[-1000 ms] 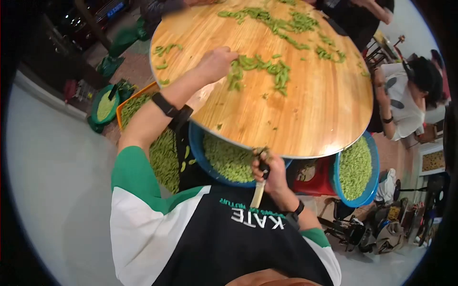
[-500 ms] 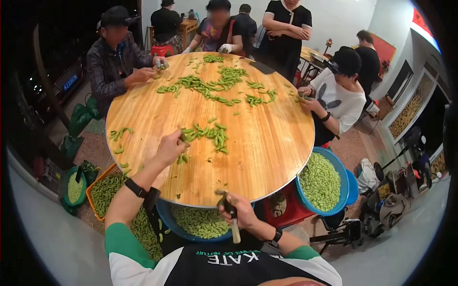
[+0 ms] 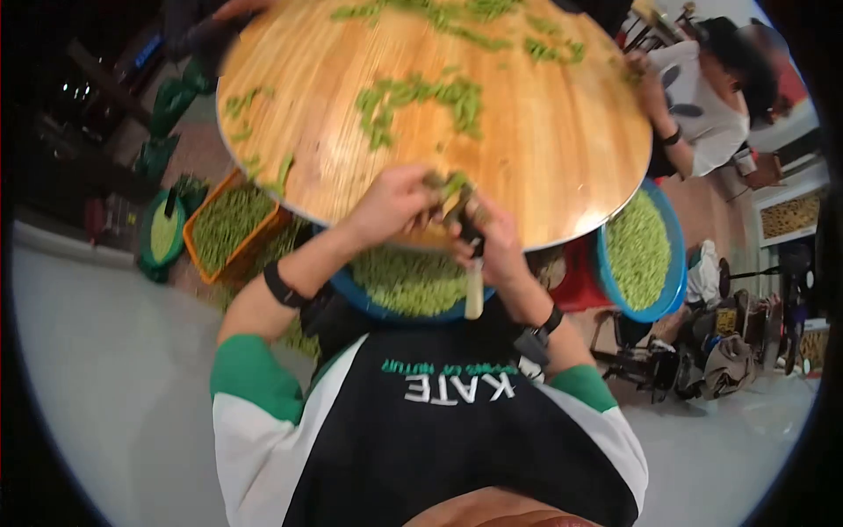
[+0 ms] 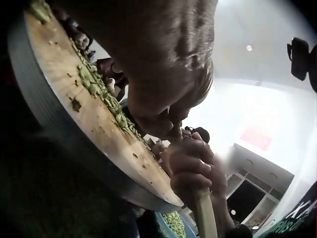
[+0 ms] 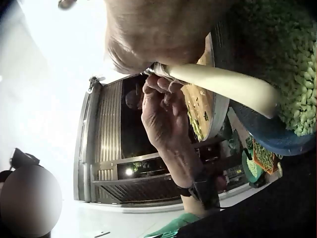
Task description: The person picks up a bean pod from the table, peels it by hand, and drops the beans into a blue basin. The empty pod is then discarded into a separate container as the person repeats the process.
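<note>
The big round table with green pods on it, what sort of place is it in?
Perhaps a home or small workshop for shelling beans: green pods lie on the round table, shelled beans fill a blue basin, and another person is at the table's edge.

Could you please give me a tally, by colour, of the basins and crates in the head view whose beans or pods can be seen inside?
Blue basins: 2
Green basin: 1
Orange crate: 1
Total: 4
</note>
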Available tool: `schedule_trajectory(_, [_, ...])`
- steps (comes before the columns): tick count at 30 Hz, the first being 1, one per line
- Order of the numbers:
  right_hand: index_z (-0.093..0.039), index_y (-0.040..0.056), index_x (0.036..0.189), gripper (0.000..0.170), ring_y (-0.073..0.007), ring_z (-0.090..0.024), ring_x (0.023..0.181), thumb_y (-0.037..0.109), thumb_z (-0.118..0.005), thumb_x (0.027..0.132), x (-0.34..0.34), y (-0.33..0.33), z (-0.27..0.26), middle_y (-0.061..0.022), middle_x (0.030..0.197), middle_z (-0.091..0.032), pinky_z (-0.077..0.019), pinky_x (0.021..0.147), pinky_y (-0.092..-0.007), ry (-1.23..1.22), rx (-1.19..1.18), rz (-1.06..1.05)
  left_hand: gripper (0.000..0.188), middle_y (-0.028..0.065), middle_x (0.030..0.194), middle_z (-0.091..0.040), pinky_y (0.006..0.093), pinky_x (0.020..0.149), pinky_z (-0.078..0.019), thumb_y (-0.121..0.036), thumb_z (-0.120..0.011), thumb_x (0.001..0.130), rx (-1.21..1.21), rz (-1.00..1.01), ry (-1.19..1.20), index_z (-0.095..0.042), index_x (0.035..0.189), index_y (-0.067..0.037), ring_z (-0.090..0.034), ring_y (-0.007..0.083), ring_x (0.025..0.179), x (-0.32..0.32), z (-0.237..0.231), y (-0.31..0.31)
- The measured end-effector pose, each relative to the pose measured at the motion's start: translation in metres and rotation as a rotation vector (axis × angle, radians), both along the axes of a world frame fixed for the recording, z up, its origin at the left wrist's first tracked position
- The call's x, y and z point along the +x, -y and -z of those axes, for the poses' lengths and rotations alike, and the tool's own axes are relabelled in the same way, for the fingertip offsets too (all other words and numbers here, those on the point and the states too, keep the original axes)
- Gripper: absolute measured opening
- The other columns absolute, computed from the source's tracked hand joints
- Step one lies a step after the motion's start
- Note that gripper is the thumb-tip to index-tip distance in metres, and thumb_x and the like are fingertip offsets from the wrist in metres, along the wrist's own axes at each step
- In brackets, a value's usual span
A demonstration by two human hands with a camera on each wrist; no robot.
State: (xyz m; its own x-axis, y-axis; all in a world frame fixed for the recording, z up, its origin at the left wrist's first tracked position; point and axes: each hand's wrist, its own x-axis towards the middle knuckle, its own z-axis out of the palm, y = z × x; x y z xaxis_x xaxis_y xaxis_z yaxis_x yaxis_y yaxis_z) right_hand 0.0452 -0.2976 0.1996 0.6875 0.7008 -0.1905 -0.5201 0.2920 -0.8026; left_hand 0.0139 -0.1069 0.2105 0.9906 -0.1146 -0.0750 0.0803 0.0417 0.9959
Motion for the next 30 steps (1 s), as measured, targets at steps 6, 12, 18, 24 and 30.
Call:
schedule_trajectory(6, [-0.050,0.0046,0.112,0.024,-0.0086,-0.042,0.051,0.023,-0.044,0.098,0.000,0.003,0.000,-0.0067,0.080,-0.055,-0.0340,0.041,-0.0212,-0.046,0.136,-0.031,0.010,-0.0006,0.064,-0.060,0.0156,0.042,-0.0356,-0.012,-0.057,0.091,-0.036,0.007,-0.054,-0.061,0.088,-0.003,-0.048,0.0003,0.048,-0.007,-0.007,0.000])
schedule_trajectory(12, [-0.034,0.0018,0.139,0.046,-0.0067,-0.038,0.050,0.022,-0.042,0.099,-0.003,0.004,0.000,-0.0062,0.077,-0.050,-0.0322,0.040,-0.0185,-0.040,0.142,-0.035,0.010,-0.0016,0.067,-0.059,0.0167,0.048,-0.0391,-0.011,-0.057,0.090,0.007,-0.007,-0.007,-0.061,0.087,-0.003,-0.056,0.0019,0.059,-0.008,-0.006,0.003])
schedule_trajectory(18, [-0.036,0.0010,0.137,0.044,-0.0057,-0.037,0.049,0.022,-0.044,0.098,-0.006,0.005,-0.006,-0.0051,0.076,-0.049,-0.0317,0.039,-0.0178,-0.032,0.138,-0.019,0.009,-0.0016,0.069,-0.059,0.0163,0.047,-0.0383,-0.009,-0.055,0.091,-0.002,0.004,0.071,-0.061,0.091,-0.002,-0.056,0.0020,0.060,-0.012,0.002,0.004])
schedule_trajectory(24, [-0.049,0.0035,0.114,0.027,-0.0050,-0.037,0.047,0.024,-0.047,0.097,-0.003,0.006,0.002,-0.0041,0.076,-0.050,-0.0313,0.036,-0.0174,-0.241,0.374,-0.161,0.014,0.0024,0.080,-0.061,0.0174,0.043,-0.0383,-0.012,-0.060,0.090,-0.579,0.148,-0.155,-0.061,0.099,-0.002,-0.055,0.0038,0.058,-0.008,0.010,0.002])
schedule_trajectory(30, [-0.049,0.0050,0.111,0.024,-0.0051,-0.037,0.048,0.024,-0.048,0.097,-0.004,0.006,0.010,-0.0040,0.078,-0.049,-0.0315,0.037,-0.0175,-0.390,0.391,-0.152,0.012,0.0018,0.088,-0.064,0.0216,0.044,-0.0405,-0.013,-0.059,0.091,-0.203,0.033,-0.098,-0.061,0.093,-0.001,-0.053,0.0059,0.055,-0.012,0.019,0.005])
